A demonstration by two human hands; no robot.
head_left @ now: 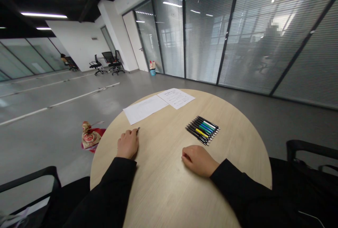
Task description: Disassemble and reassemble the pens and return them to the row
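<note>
A dark pen tip (138, 128) is held by the curled fingers (131, 135) of the left hand (127, 144) near the left edge of the counter (237, 150); the right hand (197, 161) is laid shut, with nothing seen in it, near a row of pens (202, 130).

Bright light from ceiling strip lights (43, 15), glare on the glass partition (264, 34), faint shadow by the right hand (198, 161), edges warped.
</note>
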